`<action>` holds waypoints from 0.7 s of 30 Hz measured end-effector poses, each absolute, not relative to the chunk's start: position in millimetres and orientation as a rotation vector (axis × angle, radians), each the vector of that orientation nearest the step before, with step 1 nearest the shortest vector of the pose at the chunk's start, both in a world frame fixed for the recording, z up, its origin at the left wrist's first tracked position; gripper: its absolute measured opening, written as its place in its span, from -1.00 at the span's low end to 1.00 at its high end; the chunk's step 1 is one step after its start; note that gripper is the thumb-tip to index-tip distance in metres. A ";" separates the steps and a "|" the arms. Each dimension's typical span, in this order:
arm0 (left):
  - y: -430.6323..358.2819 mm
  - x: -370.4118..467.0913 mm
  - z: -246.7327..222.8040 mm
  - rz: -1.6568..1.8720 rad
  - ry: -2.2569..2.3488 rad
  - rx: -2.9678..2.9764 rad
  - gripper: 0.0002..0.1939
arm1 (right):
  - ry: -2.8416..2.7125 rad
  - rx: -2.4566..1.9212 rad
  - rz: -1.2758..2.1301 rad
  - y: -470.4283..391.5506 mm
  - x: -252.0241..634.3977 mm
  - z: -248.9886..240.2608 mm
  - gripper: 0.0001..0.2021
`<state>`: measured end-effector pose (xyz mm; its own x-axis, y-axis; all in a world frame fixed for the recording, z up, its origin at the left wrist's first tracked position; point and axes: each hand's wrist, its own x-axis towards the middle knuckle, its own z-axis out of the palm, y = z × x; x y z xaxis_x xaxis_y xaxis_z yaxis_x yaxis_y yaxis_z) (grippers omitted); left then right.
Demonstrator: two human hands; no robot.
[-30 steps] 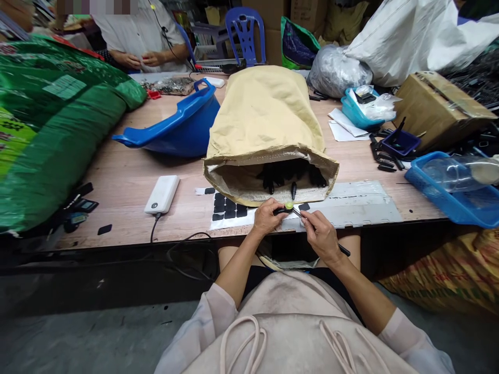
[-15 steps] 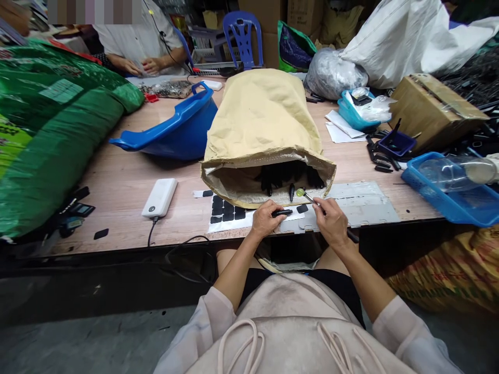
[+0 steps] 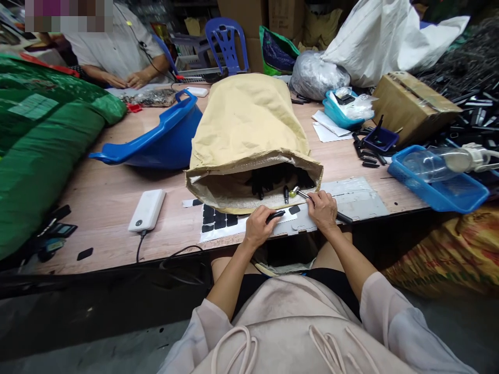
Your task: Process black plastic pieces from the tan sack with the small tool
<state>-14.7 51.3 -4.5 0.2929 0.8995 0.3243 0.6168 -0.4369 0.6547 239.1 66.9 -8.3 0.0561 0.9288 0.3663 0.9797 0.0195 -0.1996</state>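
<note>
My left hand (image 3: 258, 226) is closed on a small black tapered part (image 3: 276, 216) at the table's front edge. In my right hand (image 3: 323, 210) is a small hammer (image 3: 302, 194) with a metal shaft, a yellowish head and a black handle end. Its head rests by the lip of a tan paper sack (image 3: 249, 117), whose mouth faces me. Inside the opening lie several black parts (image 3: 259, 183), and one black part (image 3: 286, 194) lies apart near the hammer head. Under my hands are a grey flat board (image 3: 353, 197) and a white sheet with black square stickers (image 3: 218, 221).
A blue basin (image 3: 159, 140) and a white power bank (image 3: 146, 210) with a cable are left of the sack. Green sacks (image 3: 58, 130) stand far left. A blue tray (image 3: 463, 195) and a cardboard box (image 3: 417, 106) are right. A person (image 3: 117, 49) sits opposite.
The whole view has shifted, with the scene sliding left. My right hand has tilted the hammer flatter, its handle now showing more to the right. My left hand still holds the black part.
</note>
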 end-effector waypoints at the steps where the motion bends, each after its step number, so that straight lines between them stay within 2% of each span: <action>1: 41.4 -12.5 -3.6 0.975 1.299 2.197 -0.81 | -1.915 -1.955 -0.176 67.0 238.8 -7.3 -0.74; 4: 0.9 -0.5 -11.4 0.930 1.004 2.300 -0.75 | -1.922 -1.969 -0.193 67.3 238.4 -6.0 -0.74; 7: -35.4 14.5 -37.5 0.672 0.835 2.298 -0.69 | -1.928 -1.968 -0.202 67.3 238.2 -6.4 -0.75; 12: -41.1 19.6 -90.3 0.086 1.316 1.909 -0.63 | -1.930 -1.975 -0.177 67.6 237.3 -6.7 -0.76; 15: -30.9 11.9 -106.6 -0.187 1.485 1.742 -0.58 | -1.922 -1.981 -0.175 67.6 236.7 -6.2 -0.77; 18: -32.8 8.6 -106.1 -0.177 1.495 1.762 -0.57 | -1.926 -1.971 -0.180 67.5 236.7 -6.1 -0.77; 21: -41.6 16.4 -86.2 0.128 1.269 1.989 -0.65 | -1.925 -1.959 -0.190 67.3 237.1 -6.8 -0.77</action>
